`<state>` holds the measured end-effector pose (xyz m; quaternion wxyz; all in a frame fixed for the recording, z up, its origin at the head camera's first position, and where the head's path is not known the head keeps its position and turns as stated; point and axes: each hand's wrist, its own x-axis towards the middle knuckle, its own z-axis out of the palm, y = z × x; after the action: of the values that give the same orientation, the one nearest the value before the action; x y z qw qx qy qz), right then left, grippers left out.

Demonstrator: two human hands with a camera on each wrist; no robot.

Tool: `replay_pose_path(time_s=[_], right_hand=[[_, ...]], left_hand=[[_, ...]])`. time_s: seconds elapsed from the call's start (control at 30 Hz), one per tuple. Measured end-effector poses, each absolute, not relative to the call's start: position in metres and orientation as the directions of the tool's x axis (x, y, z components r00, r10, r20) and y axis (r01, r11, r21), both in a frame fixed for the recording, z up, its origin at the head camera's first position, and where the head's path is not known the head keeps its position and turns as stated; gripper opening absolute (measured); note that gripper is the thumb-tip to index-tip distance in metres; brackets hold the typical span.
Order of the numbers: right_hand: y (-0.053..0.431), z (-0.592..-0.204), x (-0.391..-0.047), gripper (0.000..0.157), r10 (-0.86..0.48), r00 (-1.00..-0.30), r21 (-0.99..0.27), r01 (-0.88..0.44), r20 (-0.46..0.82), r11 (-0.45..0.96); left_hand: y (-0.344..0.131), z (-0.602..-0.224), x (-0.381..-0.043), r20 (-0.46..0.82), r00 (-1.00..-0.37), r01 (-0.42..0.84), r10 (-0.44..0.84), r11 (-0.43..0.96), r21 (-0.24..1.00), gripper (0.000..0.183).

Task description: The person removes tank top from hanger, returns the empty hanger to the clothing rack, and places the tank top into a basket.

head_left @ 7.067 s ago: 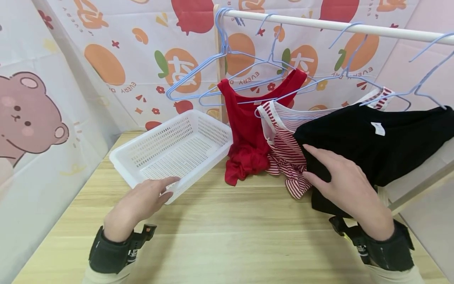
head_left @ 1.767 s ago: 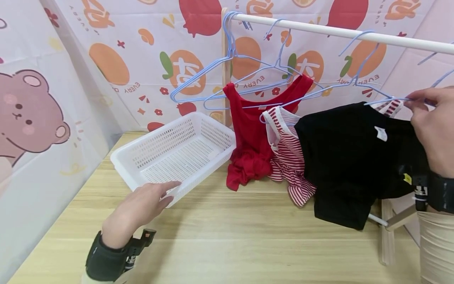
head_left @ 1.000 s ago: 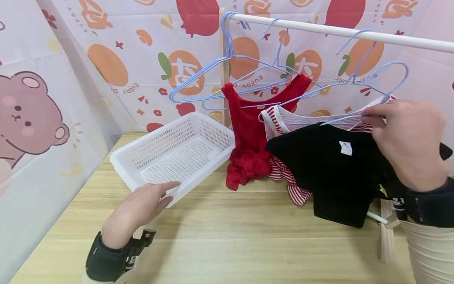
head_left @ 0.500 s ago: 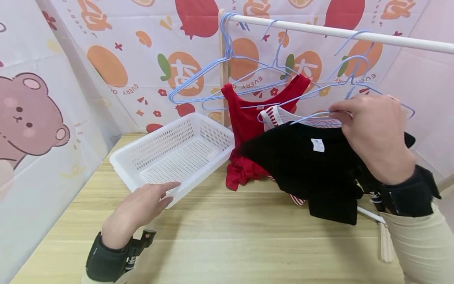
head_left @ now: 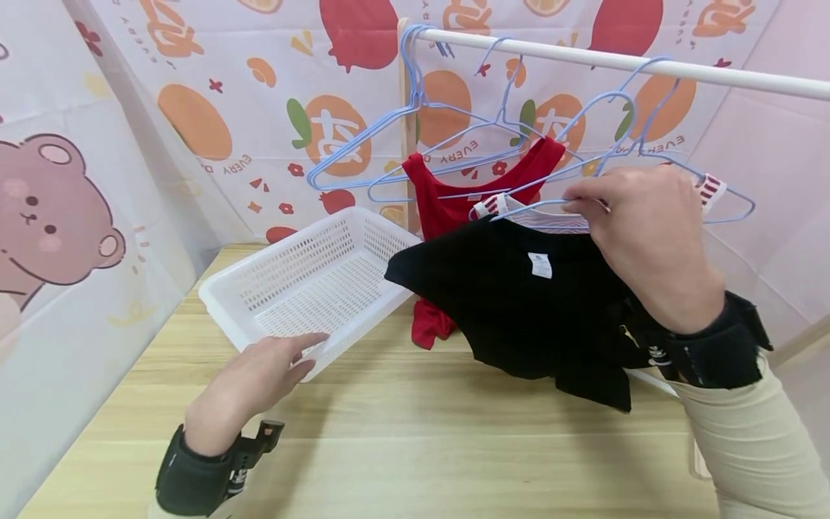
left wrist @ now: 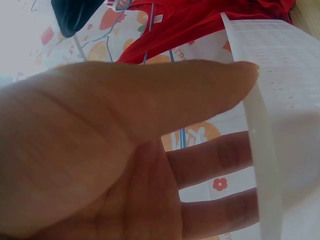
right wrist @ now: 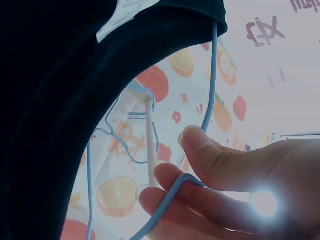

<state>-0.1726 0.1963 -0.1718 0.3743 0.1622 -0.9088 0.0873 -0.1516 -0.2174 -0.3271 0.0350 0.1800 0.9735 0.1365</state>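
Note:
My right hand grips a blue wire hanger at its shoulder bend, and a black T-shirt with a white neck label hangs on it. The hanger's hook is off the rail, in front of it. In the right wrist view the blue wire runs between thumb and fingers, beside the black neckline. At lower left my left hand pinches the near rim of a white perforated basket. In the left wrist view the thumb lies along the basket wall, and the rim hides the other fingertips.
A white rail spans the back. From it hang a red tank top, a red-striped top mostly covered by the black shirt, and spare blue hangers at the left end. Wooden table lies below.
The right hand took hold of the rightmost hanger, lifted it off the rail and carried the black T-shirt left, across the striped and red tops. The left hand stays at the basket.

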Motion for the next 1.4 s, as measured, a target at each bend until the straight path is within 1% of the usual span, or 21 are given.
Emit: replay_pose_path(time_s=[0.2, 0.27, 0.43, 0.77, 0.97, 1.1, 1.2, 1.4], right_hand=[[0.193, -0.172, -0.175, 0.018, -0.229, -0.636, -0.072, -0.41, 0.737, 0.909], [0.192, -0.172, -0.175, 0.017, -0.226, -0.635, -0.086, -0.421, 0.738, 0.903], [0.188, -0.177, -0.174, 0.018, -0.226, -0.668, -0.099, -0.411, 0.709, 0.906], [0.185, -0.199, -0.178, 0.024, -0.275, -0.741, -0.057, -0.388, 0.613, 0.92], [0.187, -0.21, -0.182, 0.022, -0.293, -0.734, -0.063, -0.415, 0.612, 0.908], [0.188, -0.221, -0.185, 0.019, -0.304, -0.737, -0.068, -0.427, 0.603, 0.902], [0.189, -0.23, -0.186, 0.015, -0.31, -0.747, -0.083, -0.437, 0.588, 0.896], [0.191, -0.242, -0.188, 0.014, -0.305, -0.776, -0.136, -0.444, 0.552, 0.886]], left_hand=[[-0.217, -0.326, -0.152, -0.033, -0.935, 0.33, 0.353, 0.9, 0.283, 0.047], [-0.217, -0.326, -0.152, -0.036, -0.936, 0.325, 0.349, 0.902, 0.283, 0.047], [-0.216, -0.326, -0.152, -0.05, -0.938, 0.316, 0.344, 0.904, 0.287, 0.048], [-0.216, -0.326, -0.152, -0.047, -0.936, 0.321, 0.348, 0.901, 0.293, 0.047], [-0.216, -0.324, -0.151, -0.053, -0.937, 0.315, 0.346, 0.899, 0.304, 0.047], [-0.216, -0.324, -0.151, -0.047, -0.936, 0.321, 0.35, 0.9, 0.296, 0.048], [-0.216, -0.325, -0.151, -0.039, -0.936, 0.325, 0.351, 0.899, 0.292, 0.048], [-0.216, -0.326, -0.15, -0.022, -0.935, 0.333, 0.354, 0.897, 0.29, 0.048]])
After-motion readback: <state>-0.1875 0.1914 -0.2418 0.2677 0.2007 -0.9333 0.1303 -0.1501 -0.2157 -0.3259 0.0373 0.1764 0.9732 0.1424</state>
